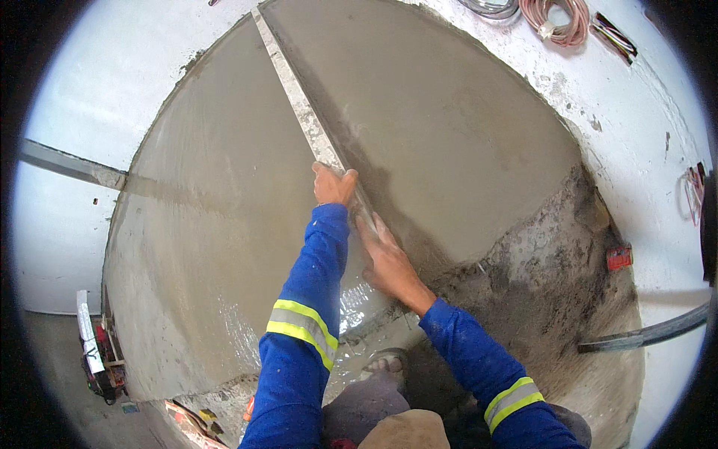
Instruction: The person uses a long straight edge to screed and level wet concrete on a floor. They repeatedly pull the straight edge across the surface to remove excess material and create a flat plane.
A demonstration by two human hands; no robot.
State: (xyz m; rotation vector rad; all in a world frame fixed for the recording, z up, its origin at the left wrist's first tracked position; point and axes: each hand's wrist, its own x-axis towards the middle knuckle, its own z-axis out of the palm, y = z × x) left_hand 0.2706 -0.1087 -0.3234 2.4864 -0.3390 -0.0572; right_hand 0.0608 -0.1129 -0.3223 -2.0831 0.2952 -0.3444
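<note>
A long, straight screed board (303, 108), grey and caked with cement, lies across smooth wet mortar (224, 135). Its far end reaches the wall at the top. My left hand (334, 185) grips the board partway along, thumb over its top side. Nearer to me, my right hand (390, 263) holds the near end, its fingers lying along the edge. Both arms are in blue sleeves with reflective bands. Watery mortar (355, 303) glistens under and beside my hands. Part of the board's near end is hidden by the right hand.
Rough, darker mortar (538, 262) lies to the right, with a small red box (619, 258) by the wall. Metal posts (75, 165) stand at the walls. Coiled hoses (557, 19) are at the top right. Tools (101, 348) lie lower left. My foot (385, 367) is below my hands.
</note>
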